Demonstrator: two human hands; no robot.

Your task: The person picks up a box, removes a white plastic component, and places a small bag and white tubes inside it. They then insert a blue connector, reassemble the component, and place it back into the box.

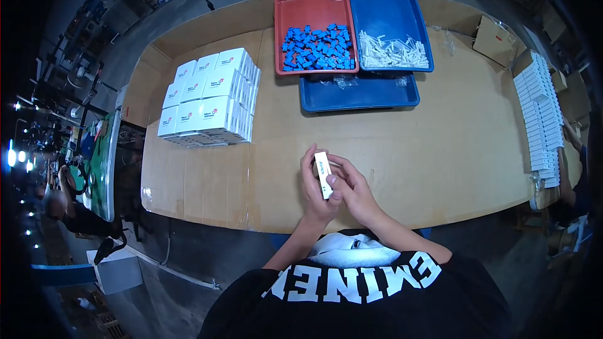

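Note:
A slim white box (322,166) with dark printing on its face stands nearly upright between my two hands, above the near middle of the table. My left hand (312,189) is closed around its left side. From the right, my right hand (355,194) grips it too, the thumb lying across the lower front. The back of the box and some of my fingertips are hidden.
Stacked white cartons (207,100) stand on the cardboard-covered table (389,163). Beyond are a red tray (308,9) of blue pieces, a blue tray (383,12) of white sticks and another blue tray (358,97). White boxes (540,113) line the right edge, beside another person's arm (568,172).

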